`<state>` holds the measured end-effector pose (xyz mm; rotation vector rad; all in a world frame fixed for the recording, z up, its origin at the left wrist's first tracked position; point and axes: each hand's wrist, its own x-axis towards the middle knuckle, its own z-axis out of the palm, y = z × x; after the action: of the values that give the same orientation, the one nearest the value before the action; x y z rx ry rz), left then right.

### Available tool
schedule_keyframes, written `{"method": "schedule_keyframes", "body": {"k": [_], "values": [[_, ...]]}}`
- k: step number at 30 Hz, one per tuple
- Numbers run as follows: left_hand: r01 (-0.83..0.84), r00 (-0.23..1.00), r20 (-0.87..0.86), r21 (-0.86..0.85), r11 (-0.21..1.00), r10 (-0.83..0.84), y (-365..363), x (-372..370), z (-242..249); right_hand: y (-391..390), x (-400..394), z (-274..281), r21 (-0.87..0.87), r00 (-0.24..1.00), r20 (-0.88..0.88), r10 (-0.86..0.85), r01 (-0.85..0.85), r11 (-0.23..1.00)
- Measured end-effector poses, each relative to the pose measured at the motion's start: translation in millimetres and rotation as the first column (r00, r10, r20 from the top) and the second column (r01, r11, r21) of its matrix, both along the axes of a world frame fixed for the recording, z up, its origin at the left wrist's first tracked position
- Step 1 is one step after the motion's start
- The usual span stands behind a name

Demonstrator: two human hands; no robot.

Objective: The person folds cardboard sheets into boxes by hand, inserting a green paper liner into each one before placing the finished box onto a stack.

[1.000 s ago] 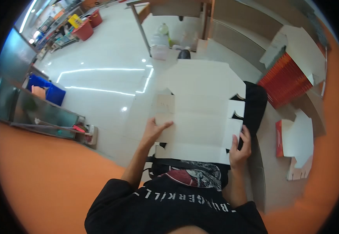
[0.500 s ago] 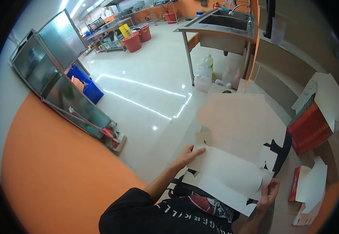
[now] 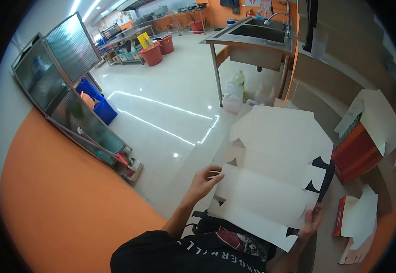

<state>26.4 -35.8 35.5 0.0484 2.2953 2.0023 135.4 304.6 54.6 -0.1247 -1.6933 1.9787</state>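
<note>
**Flat cardboard sheet on the lap, one hand loose, one hand holding**

From where I stand, the person's left hand [image 3: 202, 183] is just beside the left edge of the sheet, with the fingers bent and a gap between thumb and forefinger; it grasps nothing that I can see, and whether it touches the edge I cannot tell. The right hand [image 3: 313, 219] holds the right edge, near the corner closest to the body, with the thumb on the upper face.

The pale cardboard sheet [image 3: 270, 182] lies over the person's lap, unfolded, with creases across it and notched tabs along both sides. Its long axis goes from the body away toward the sink, leaning a little to the right. The wide flap [image 3: 280, 127] with slanted corners points to the far end.

Near the black shirt [image 3: 148, 250] is the closest edge. To the right there is a red box [image 3: 355, 150] with pale flaps, and before it a smaller carton [image 3: 339, 216].

Farther, plastic bottles [image 3: 234, 88] stand under the metal sink [image 3: 255, 45]. At the left I see glass panels [image 3: 77, 48] and a blue bin [image 3: 104, 111]; behind, red buckets [image 3: 151, 54].
</note>
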Motion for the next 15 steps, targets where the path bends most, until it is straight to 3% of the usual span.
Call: {"method": "schedule_keyframes", "body": {"k": [2,5,7,8,11,13,15], "values": [[0.079,0.997,-0.010,-0.188,0.979,-0.082,-9.2,5.7,18.0,-1.0,-3.2,-11.5,0.017,1.000,0.023,0.001,-0.001,1.000],[0.123,0.990,-0.028,-0.273,0.954,-0.136,-0.8,17.2,39.7,-6.7,-7.0,-14.5,0.031,0.997,0.072,0.038,-0.041,0.999],[-0.040,0.997,-0.078,-0.299,0.953,0.017,7.3,17.8,42.4,-15.7,-10.4,-9.0,0.039,0.982,0.185,0.022,-0.030,0.999],[-0.121,0.990,-0.107,-0.308,0.943,0.092,9.9,17.1,43.0,-18.9,-13.8,-10.2,0.067,0.988,0.147,0.048,-0.058,0.996],[-0.116,0.993,-0.024,-0.146,0.982,0.114,9.0,12.3,27.4,-11.1,-13.9,-24.7,-0.055,0.969,0.179,0.168,-0.161,0.985],[-0.038,0.999,-0.011,-0.115,0.993,0.037,10.3,16.0,31.5,-21.5,-14.7,-14.2,-0.306,0.938,0.205,0.281,-0.211,0.928],[0.084,0.995,-0.049,-0.130,0.988,-0.091,14.0,18.1,32.9,-16.1,-18.0,-31.0,-0.289,0.904,0.290,0.313,-0.229,0.930]]}}
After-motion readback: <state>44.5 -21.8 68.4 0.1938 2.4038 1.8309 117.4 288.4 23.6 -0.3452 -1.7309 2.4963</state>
